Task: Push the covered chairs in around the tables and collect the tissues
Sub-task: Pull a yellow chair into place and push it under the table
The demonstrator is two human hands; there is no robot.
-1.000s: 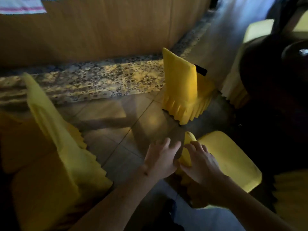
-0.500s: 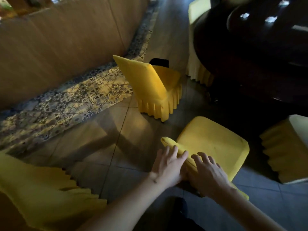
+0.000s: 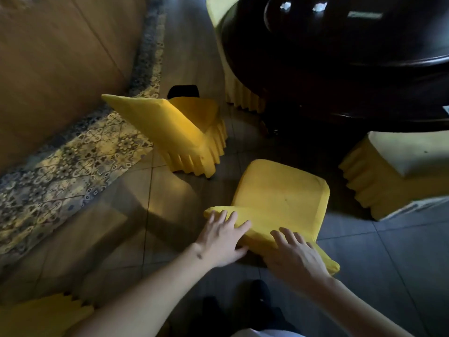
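Both the left hand (image 3: 222,242) and right hand (image 3: 295,257) lie flat, fingers spread, gripping nothing, on the yellow fabric-covered chair's backrest (image 3: 264,228); beyond is a dark, seemingly round wooden table (image 3: 340,69) on a tiled floor (image 3: 136,195).

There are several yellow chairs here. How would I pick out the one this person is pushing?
Start at the big dark round table at the upper right. On the floor in front of it, nearest the camera, stands a yellow covered chair with its seat facing the table. Unlike its neighbours, it has the left hand and right hand spread flat on top of its backrest.
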